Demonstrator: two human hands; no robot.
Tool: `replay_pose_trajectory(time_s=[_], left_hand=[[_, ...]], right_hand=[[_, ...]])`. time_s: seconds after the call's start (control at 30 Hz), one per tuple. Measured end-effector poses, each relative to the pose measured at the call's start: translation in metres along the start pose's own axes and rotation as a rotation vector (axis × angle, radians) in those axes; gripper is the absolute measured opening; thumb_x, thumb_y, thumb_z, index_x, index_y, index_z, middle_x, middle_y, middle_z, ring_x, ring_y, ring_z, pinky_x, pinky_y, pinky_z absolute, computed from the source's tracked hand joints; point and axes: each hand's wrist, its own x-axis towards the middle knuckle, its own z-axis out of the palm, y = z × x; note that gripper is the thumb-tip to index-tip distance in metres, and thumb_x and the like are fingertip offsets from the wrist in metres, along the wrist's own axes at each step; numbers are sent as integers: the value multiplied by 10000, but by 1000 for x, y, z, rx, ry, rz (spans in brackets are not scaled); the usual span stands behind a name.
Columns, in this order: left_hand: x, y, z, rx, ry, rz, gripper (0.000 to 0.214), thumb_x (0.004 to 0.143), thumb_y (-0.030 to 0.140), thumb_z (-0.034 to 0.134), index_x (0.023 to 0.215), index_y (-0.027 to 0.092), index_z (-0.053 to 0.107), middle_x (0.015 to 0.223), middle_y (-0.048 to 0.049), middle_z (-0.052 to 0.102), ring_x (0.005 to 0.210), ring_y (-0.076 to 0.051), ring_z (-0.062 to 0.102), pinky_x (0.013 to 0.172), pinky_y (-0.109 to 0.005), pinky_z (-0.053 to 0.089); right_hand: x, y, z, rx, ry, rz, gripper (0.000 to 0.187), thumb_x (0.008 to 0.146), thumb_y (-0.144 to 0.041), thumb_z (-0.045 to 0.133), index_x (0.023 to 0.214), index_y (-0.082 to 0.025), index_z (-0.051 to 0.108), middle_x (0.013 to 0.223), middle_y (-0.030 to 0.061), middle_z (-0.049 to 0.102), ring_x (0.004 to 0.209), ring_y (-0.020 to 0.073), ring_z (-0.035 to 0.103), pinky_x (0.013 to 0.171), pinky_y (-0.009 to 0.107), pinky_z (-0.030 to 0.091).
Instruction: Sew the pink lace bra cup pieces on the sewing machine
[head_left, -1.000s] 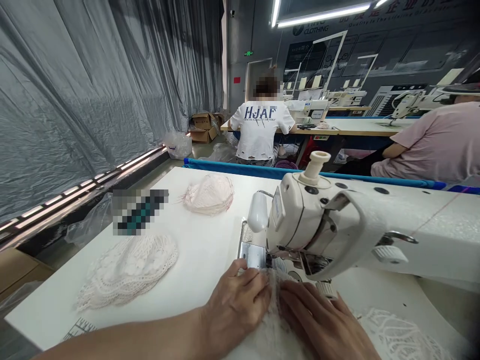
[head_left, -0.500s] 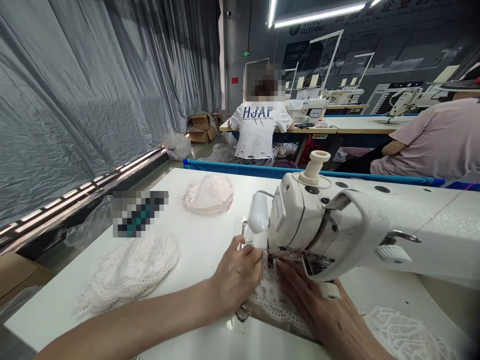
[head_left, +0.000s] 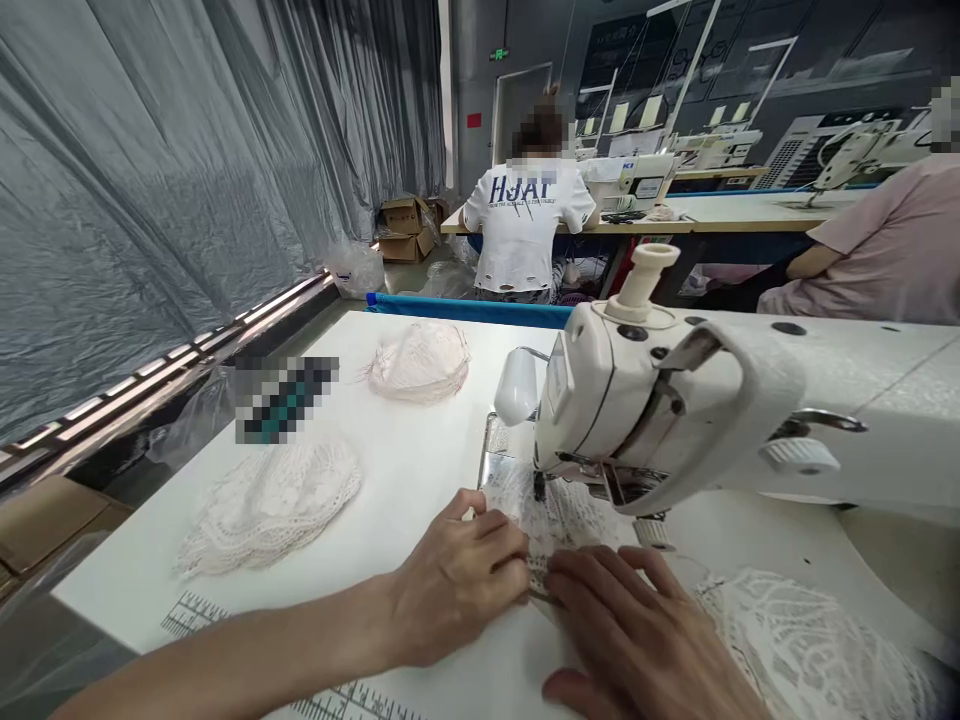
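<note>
A sewing machine (head_left: 592, 385) stands over the white table, its needle end just above a piece of white lace fabric (head_left: 574, 510). On the near side of the needle, my left hand (head_left: 469, 580) has its fingers curled onto the left near edge of the lace. My right hand (head_left: 630, 620) lies palm down with fingers stretched out. Its fingertips press on the lace's near edge, beside the left fingers. Both hands cover part of this edge. More white lace (head_left: 817, 640) lies at the right, close to my right hand.
Two lace stacks lie on the left of the table: a white one (head_left: 277, 505) and a pinkish one (head_left: 420, 360). A pixelated dark object (head_left: 289, 400) rests at the table's left edge. Ruler markings (head_left: 352, 700) run along the near side. Two people sit ahead, with other sewing machines (head_left: 637, 180).
Both hands have drawn back from the needle toward me. The lace now shows more openly under and beyond the needle. My right hand has flattened, and the view has shifted downward.
</note>
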Motion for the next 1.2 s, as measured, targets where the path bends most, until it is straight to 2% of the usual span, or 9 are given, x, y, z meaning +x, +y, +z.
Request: replay_pose_trajectory(time_s=[0.1,0.27,0.33,0.43,0.57,0.7,0.83,1.03,1.2], left_hand=[[1,-2,2,1,49,-3,141,883,127,484,743,139,477,761,12,607,727,-92,542,777,-308,344],[2,-6,4,28,72,14,136,890,227,503,971,118,507,732,10,591,696,-111,531,739,-306,364],[3,-8,3,55,68,19,115,888,141,463,989,129,518,736,9,590,686,-110,519,719,-302,361],[5,-9,2,80,101,4,196,860,21,388,862,137,546,660,15,559,617,-101,467,673,-287,350],[6,-9,3,114,115,3,216,853,17,394,765,139,549,611,15,518,606,-102,440,647,-274,342],[3,-10,3,141,78,10,175,840,25,446,858,142,574,643,15,514,638,-101,448,657,-271,344],[3,-9,0,151,62,28,183,795,6,492,691,142,557,621,18,486,633,-98,432,666,-272,350],[6,-9,-3,72,84,62,188,798,7,515,665,130,566,780,0,610,764,-100,526,766,-298,377],[5,-9,0,83,134,48,207,789,-1,515,641,135,562,727,12,633,742,-100,555,738,-297,394]], right_hand=[[-2,-2,7,-32,48,27,308,961,-341,380,933,-160,627,892,73,687,824,207,590,767,348,354],[-3,-1,7,0,70,55,311,955,-130,309,926,-163,616,833,53,682,763,178,592,759,335,362],[-2,0,6,5,27,66,261,935,-116,351,960,-158,608,824,47,677,762,172,593,764,332,367],[-1,1,9,-21,18,72,289,957,-137,314,976,-159,602,854,52,675,808,174,596,778,333,361],[-1,2,14,-58,15,102,277,966,-177,334,943,-167,610,904,62,673,835,187,592,757,331,357],[-2,0,13,-44,14,129,231,954,-191,389,935,-189,619,950,61,676,855,190,593,755,332,352],[-5,2,10,-12,37,133,277,966,-206,367,915,-202,639,931,52,681,836,184,586,760,340,343],[-15,5,15,28,58,72,398,992,-215,269,950,-220,664,983,47,698,925,190,586,804,352,332],[-19,5,23,71,120,60,408,988,-232,265,954,-220,672,971,38,716,930,190,589,822,356,336]])
